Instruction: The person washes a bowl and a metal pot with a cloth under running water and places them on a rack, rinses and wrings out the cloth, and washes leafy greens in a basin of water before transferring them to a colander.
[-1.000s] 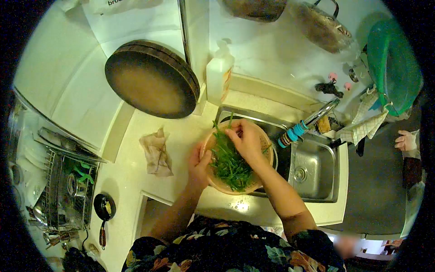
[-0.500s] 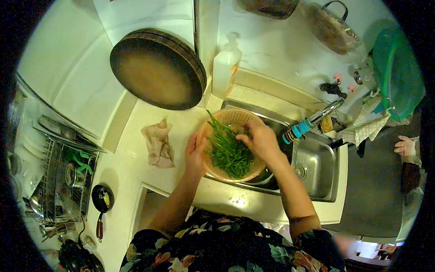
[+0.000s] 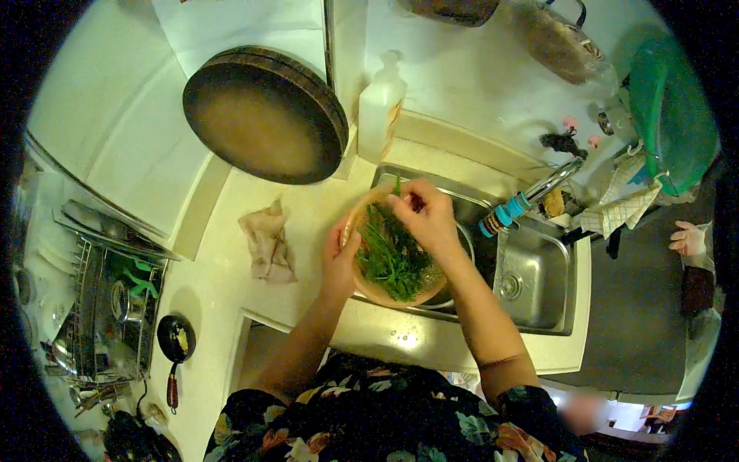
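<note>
A peach-coloured plastic colander (image 3: 382,297) stands tilted over the left basin of the sink. Long leafy greens (image 3: 394,266) with thin stems fill it. My left hand (image 3: 339,258) grips the colander's left rim, its thumb on the inside. Over the colander's far right part, my right hand (image 3: 427,219) is closed in a pinch on some of the green stems. One stem end pokes up beside its fingertips. The palm side of this hand is hidden.
The tap (image 3: 531,202) with a blue fitting reaches over the sink (image 3: 535,285). A beige cloth (image 3: 268,245) lies left on the counter. Behind stand a white pump bottle (image 3: 381,115) and a round wooden board (image 3: 262,119). A small pan (image 3: 177,339) sits near the dish rack.
My right hand has moved up and left toward the colander's far rim, fingers now closed on stems. The colander has shifted slightly, and my left hand keeps its rim.
</note>
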Demonstrator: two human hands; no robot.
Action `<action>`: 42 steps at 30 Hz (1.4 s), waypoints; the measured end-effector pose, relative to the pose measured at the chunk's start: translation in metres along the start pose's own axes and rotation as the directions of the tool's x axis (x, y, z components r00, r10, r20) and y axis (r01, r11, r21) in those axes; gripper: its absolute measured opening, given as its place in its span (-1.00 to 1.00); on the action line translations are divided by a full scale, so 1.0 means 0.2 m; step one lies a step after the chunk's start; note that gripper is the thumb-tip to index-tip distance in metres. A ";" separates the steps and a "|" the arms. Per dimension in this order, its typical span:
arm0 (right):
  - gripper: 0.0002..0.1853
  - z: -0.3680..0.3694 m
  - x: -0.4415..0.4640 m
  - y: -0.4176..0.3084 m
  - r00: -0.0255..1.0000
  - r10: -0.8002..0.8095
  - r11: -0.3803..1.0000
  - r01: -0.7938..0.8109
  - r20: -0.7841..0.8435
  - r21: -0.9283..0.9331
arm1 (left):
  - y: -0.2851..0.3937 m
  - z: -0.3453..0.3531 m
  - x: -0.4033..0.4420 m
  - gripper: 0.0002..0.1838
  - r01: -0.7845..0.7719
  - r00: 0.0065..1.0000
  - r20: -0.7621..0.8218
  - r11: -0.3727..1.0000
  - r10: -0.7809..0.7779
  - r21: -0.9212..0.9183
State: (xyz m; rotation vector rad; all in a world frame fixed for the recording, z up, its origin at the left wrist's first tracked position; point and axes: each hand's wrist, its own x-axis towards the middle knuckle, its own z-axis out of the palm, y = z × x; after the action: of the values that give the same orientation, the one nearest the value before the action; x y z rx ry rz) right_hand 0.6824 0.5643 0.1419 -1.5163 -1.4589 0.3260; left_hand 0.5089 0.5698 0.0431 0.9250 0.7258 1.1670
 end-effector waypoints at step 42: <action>-0.02 -0.04 -0.61 1.19 0.372 0.739 0.507 0.243 0.562 -0.827 | 0.12 -0.44 0.02 -0.46 0.002 0.933 -0.359 1.000 0.003 0.012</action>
State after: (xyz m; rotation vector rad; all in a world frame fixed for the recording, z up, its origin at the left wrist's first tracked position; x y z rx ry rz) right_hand 0.8043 0.4982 -0.0870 -2.7033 -2.4252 0.9134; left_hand 0.4233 0.5958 0.0256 0.7267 1.0277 1.3510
